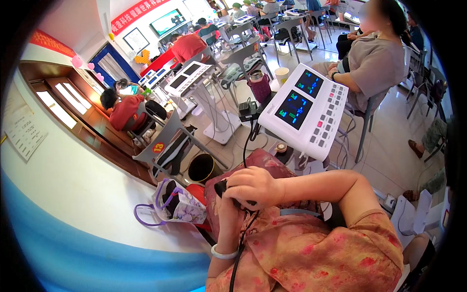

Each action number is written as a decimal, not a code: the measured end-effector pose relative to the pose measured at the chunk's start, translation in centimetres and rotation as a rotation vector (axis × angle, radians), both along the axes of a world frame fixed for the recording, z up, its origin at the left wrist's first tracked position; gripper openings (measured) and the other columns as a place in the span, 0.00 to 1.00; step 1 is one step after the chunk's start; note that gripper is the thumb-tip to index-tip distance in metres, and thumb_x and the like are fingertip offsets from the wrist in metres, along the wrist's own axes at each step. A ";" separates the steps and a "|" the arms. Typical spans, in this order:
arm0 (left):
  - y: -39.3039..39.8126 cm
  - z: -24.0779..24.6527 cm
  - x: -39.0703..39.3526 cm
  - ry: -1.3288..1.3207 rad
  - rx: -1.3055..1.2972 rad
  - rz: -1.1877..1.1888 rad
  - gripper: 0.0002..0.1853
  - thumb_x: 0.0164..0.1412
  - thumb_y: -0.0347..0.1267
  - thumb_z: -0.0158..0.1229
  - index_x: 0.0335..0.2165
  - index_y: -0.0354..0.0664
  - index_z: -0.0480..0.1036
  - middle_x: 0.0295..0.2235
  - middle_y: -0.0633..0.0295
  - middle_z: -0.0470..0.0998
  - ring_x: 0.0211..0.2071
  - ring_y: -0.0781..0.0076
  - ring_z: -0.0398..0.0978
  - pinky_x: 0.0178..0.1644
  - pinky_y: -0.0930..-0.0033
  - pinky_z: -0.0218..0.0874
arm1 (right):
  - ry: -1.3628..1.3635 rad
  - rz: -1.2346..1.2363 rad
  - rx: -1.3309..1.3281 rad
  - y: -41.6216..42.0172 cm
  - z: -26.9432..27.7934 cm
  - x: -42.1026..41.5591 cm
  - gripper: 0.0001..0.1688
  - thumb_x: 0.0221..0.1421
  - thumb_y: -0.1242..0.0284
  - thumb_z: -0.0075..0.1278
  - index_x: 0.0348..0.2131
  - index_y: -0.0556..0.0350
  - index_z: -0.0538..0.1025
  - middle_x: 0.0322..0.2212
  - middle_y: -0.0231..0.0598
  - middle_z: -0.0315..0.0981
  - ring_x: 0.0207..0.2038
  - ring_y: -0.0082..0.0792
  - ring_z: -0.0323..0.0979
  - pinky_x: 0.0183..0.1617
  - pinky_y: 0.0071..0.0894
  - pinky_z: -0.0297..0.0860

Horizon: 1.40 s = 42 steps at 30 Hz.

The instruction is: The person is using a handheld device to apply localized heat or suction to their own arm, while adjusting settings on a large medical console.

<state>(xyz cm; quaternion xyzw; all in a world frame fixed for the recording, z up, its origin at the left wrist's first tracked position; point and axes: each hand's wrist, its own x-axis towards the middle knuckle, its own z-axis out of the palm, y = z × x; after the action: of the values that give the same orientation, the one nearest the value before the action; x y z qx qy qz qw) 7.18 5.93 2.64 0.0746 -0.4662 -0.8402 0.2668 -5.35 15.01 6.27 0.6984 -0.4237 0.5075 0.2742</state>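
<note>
My right hand (251,188) is curled over a small black object (220,188) above my lap. My left hand (230,211) rises beneath it, with a pale bangle on its wrist; its fingers are mostly hidden. A black cable (237,257) runs down from the hands over my floral shirt, and another black cable reaches up to a black power adapter (248,109). Beyond the hands stands a white electronic console (270,118) with two lit screens and rows of buttons. A dark red patterned cloth (262,160) lies under and behind my hands.
At the left are a floral paper bag (189,210), a black bin (204,168) and a grey chair (157,148). A bottle in a purple sleeve (259,87) and a paper cup (281,75) stand behind the console. A seated person (379,62) is at the right; others sit farther off.
</note>
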 end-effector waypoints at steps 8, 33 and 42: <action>1.6 3.2 -0.7 -0.076 -0.319 -0.072 0.16 0.63 0.27 0.44 0.50 0.39 0.57 0.34 0.60 0.70 0.24 0.78 0.68 0.26 0.79 0.60 | -0.425 -0.021 -0.039 0.7 3.0 -1.5 0.13 0.44 0.80 0.54 0.35 0.58 0.74 0.28 0.43 0.73 0.30 0.43 0.73 0.34 0.33 0.69; 1.1 2.0 -0.4 -0.054 0.112 -0.034 0.15 0.66 0.42 0.43 0.30 0.44 0.68 0.23 0.70 0.68 0.26 0.83 0.67 0.30 0.79 0.61 | 0.003 0.083 0.173 0.8 -0.1 2.4 0.09 0.39 0.70 0.56 0.23 0.49 0.71 0.23 0.34 0.67 0.25 0.38 0.68 0.25 0.34 0.66; 1.9 3.7 -0.2 0.051 0.060 -0.005 0.08 0.65 0.34 0.45 0.35 0.42 0.66 0.34 0.63 0.72 0.34 0.78 0.71 0.37 0.75 0.65 | -0.746 0.284 0.239 0.6 1.9 -0.5 0.09 0.47 0.78 0.54 0.24 0.59 0.67 0.24 0.34 0.65 0.27 0.25 0.63 0.31 0.25 0.61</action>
<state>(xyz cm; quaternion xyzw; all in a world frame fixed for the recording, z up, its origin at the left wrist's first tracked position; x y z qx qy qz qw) 7.02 7.85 6.35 0.0602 -0.4339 -0.8561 0.2743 -5.84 15.62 8.18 0.5449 -0.4493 0.7059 -0.0537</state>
